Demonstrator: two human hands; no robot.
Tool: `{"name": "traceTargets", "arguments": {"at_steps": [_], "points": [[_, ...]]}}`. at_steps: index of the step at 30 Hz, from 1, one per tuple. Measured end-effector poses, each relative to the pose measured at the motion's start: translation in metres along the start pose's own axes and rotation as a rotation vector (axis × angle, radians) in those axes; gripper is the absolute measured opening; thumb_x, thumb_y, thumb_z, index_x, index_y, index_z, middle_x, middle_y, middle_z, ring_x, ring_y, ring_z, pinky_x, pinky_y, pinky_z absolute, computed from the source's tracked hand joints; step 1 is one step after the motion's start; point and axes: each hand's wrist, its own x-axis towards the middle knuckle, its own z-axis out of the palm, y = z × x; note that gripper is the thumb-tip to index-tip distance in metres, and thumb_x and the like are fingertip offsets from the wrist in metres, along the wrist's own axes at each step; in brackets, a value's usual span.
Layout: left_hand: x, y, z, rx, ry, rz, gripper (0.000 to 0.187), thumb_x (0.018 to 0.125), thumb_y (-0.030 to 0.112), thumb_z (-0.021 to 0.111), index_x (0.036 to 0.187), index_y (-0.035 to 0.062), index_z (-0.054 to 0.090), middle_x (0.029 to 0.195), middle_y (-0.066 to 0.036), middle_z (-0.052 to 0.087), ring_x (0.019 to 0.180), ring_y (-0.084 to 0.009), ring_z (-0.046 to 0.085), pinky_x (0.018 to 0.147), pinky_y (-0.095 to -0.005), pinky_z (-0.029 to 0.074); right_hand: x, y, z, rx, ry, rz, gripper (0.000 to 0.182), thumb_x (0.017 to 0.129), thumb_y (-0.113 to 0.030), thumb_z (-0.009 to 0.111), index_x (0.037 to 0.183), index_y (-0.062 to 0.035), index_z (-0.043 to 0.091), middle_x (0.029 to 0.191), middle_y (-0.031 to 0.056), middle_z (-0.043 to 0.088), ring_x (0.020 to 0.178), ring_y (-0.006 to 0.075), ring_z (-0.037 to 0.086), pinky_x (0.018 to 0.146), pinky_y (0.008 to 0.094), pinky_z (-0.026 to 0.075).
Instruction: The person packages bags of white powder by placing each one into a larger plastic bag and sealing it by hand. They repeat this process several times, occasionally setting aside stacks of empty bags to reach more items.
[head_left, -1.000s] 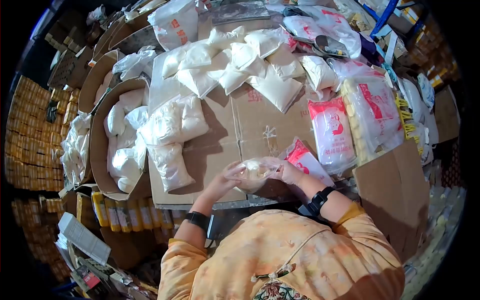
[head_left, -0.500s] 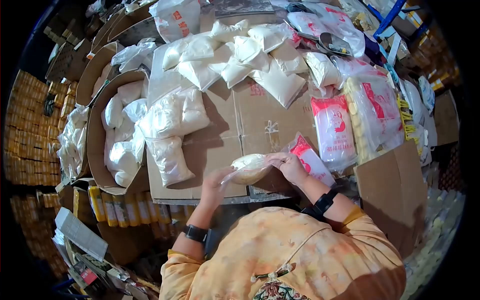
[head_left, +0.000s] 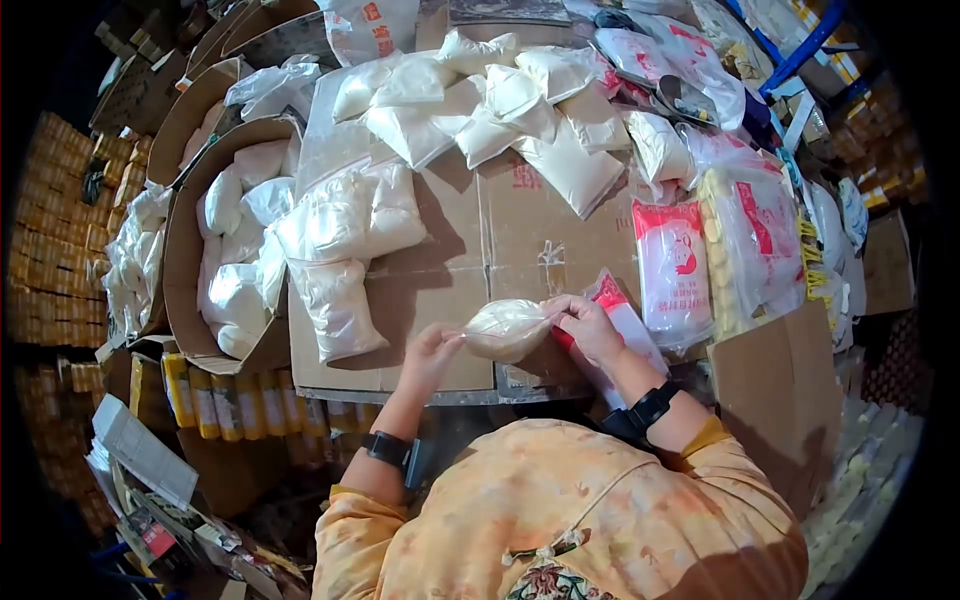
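Dozens of white filled bags lie heaped on the flattened cardboard, with more in the open box on the left. Above the cardboard's near edge, the left hand and right hand each pinch one end of a small clear pouch.

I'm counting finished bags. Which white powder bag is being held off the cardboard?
The small clear bag between the left hand and right hand, nearest the person; the others lie on the cardboard or in boxes.
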Motion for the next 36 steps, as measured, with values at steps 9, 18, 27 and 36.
{"name": "traceTargets", "arguments": {"at_steps": [9, 18, 27, 36], "points": [[0.009, -0.016, 0.000, -0.244, 0.015, 0.018, 0.009, 0.086, 0.003, 0.053, 0.093, 0.0010, 0.058, 0.098, -0.006, 0.062, 0.091, -0.0103, 0.055, 0.085, -0.0244, 0.041, 0.002, 0.018, -0.002, 0.135, 0.192, 0.095, 0.012, 0.082, -0.001, 0.055, 0.094, -0.0016, 0.057, 0.087, 0.0036, 0.058, 0.083, 0.0100, 0.052, 0.076, 0.0218, 0.042], [0.007, -0.012, 0.004, -0.376, 0.000, -0.161, 0.010, 0.087, 0.009, 0.052, 0.094, 0.0034, 0.058, 0.098, -0.004, 0.061, 0.090, -0.0106, 0.054, 0.084, -0.0244, 0.041, 0.012, 0.017, -0.003, 0.334, 0.130, 0.222, 0.009, 0.083, -0.008, 0.056, 0.089, -0.0013, 0.059, 0.085, 0.0041, 0.059, 0.079, 0.0123, 0.054, 0.074, 0.0236, 0.042], [0.007, -0.012, -0.001, -0.391, 0.049, -0.070, 0.008, 0.088, 0.010, 0.052, 0.089, 0.0037, 0.057, 0.087, -0.002, 0.061, 0.085, -0.0101, 0.054, 0.082, -0.0248, 0.041, 0.022, -0.008, -0.002, 0.132, 0.072, 0.224, 0.008, 0.086, -0.010, 0.054, 0.083, -0.0025, 0.058, 0.076, 0.0004, 0.058, 0.068, 0.0056, 0.051, 0.061, 0.0185, 0.042], [0.013, -0.021, -0.001, -0.327, 0.070, -0.004, 0.007, 0.087, 0.007, 0.052, 0.085, 0.0019, 0.055, 0.083, -0.002, 0.059, 0.080, -0.0096, 0.054, 0.077, -0.0230, 0.042, 0.025, -0.004, -0.007, -0.007, 0.088, 0.136, 0.009, 0.084, -0.011, 0.057, 0.089, -0.0040, 0.058, 0.083, 0.0025, 0.058, 0.072, 0.0075, 0.052, 0.064, 0.0198, 0.042]]}}
